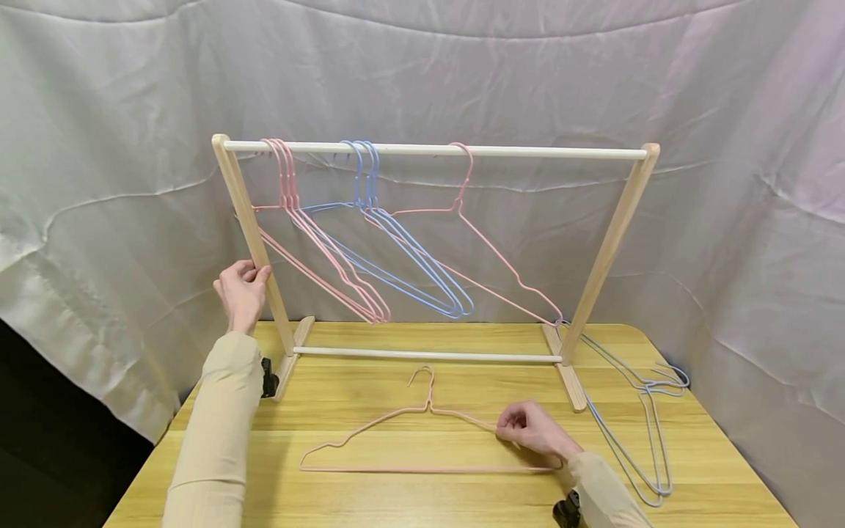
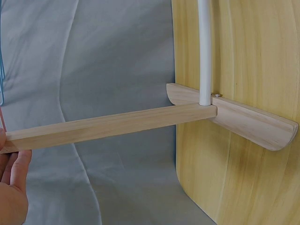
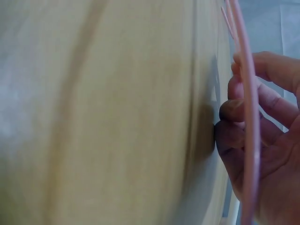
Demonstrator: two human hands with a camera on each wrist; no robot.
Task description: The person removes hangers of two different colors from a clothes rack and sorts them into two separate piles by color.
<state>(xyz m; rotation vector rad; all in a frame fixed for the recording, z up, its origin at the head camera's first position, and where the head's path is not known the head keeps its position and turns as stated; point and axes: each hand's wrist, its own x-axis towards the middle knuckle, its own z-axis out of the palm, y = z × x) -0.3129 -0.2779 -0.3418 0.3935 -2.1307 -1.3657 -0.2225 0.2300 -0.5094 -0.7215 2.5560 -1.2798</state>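
The right hand point(image 1: 535, 429) pinched a pink hanger point(image 1: 429, 469) at its 3 o'clock shoulder, at 6 o'clock from the rack point(image 1: 561, 152). The left hand point(image 1: 243, 290) gripped the 9 o'clock post point(image 1: 251, 235). The thin wire looked light, stiff, slightly slippery; its 12 o'clock neck point(image 1: 429, 400) seemed the surest hold.

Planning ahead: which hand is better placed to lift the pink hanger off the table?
Likely the right hand: it pinches that hanger, while the left hand holds the rack post.
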